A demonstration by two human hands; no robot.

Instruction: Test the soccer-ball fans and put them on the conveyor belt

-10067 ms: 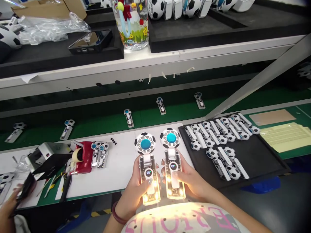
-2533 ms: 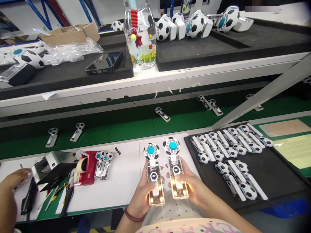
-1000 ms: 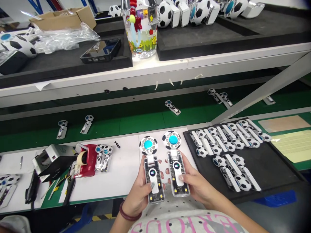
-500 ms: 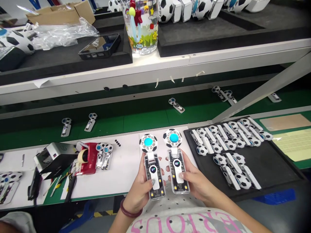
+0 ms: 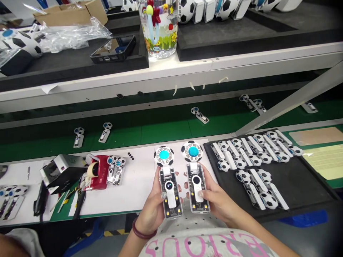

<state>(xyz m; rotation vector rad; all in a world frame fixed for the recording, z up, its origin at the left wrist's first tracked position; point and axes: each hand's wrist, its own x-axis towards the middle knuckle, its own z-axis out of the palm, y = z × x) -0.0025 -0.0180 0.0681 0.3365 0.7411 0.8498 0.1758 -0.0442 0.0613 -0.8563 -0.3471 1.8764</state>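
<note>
My left hand is closed round a small handheld fan with a clear casing, a football-patterned round head and a blue centre. Its little round display is lit, and my thumb rests beside the white control strip. In my right hand is a matching handheld fan, held upright alongside the first with a gap between them. That fan's display is dark, and my right thumb lies on its white strip. Both fan heads point away from me over the white work surface.
At right, a black tray carries several football-patterned fans. To the left stand a red tape dispenser, two more fans, pliers and a black-and-white box. Fans lie on the green belt under a shelf holding a clear cup.
The right fan's display, lit before, is now dark. My left thumb has shifted slightly up off the white strip. The fans on the green belt sit a little farther right; the view also shifted slightly.
</note>
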